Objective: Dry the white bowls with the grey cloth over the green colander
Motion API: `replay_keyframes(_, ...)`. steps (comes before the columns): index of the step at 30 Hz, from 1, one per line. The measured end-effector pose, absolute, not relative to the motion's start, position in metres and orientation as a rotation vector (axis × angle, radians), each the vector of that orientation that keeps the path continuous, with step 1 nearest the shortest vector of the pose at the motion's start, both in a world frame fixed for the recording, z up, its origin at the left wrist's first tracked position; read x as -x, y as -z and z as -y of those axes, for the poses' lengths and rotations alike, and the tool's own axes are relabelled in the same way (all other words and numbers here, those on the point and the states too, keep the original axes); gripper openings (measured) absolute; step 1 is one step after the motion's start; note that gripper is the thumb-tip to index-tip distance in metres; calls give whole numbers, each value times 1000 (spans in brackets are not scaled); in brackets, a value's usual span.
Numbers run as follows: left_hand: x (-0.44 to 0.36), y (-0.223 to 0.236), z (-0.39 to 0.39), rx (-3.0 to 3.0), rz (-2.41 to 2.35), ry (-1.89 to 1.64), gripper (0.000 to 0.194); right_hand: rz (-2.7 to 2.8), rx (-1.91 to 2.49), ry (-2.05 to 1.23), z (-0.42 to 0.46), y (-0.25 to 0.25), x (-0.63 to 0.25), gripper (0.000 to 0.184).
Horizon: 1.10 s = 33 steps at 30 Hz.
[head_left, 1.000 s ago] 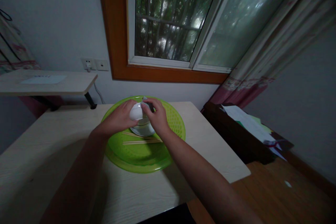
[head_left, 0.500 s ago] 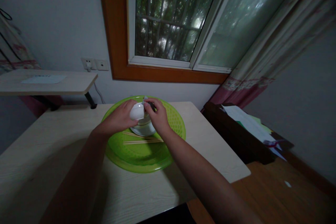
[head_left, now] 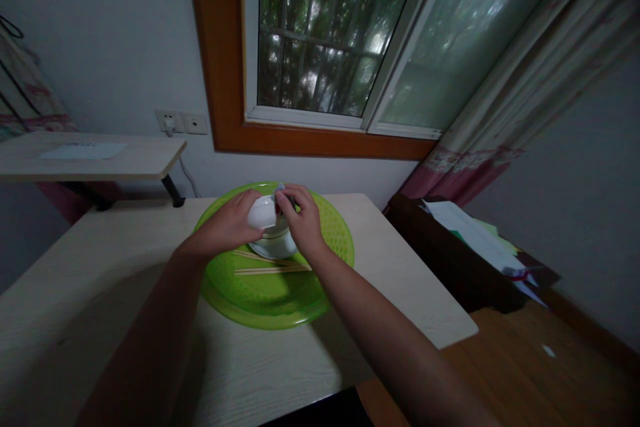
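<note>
My left hand is wrapped round a small white bowl, tilted on its side with its mouth toward my right hand. My right hand pinches a greyish cloth at the bowl's rim; most of the cloth is hidden by the fingers. Just below is a white plate with another white dish on it, partly covered by my hands. Several wooden chopsticks lie in front of the plate. All of this is on or over a round green tray.
The tray stands on a pale wooden table against the wall below a window. To the left a raised shelf on black legs holds a sheet of paper. A dark cabinet with papers stands beyond the table's right edge.
My right hand and the cloth have shifted slightly to the right along the bowl's rim. The bowl has turned a little in my left hand; the tray and chopsticks stay put.
</note>
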State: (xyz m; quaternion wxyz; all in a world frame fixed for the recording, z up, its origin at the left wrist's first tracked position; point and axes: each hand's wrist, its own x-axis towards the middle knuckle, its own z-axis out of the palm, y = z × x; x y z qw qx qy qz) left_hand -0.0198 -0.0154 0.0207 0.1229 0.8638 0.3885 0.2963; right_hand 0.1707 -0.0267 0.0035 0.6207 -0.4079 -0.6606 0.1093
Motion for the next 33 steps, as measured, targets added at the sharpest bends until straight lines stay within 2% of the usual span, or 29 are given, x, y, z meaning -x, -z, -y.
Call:
replay_keyframes(15,20,-21,16,-2523,-1116,-886,46,1499,952,-307,26,-4,-170,10)
replay_keyframes(26,21,-17,12,-2580,-1086,-897,45,1506,964,-205,28,-3,-171,3)
replay_keyframes(33,22,-14,10,-2677,-1127,-851,42,1488,965,-202,28,-3,-170,5)
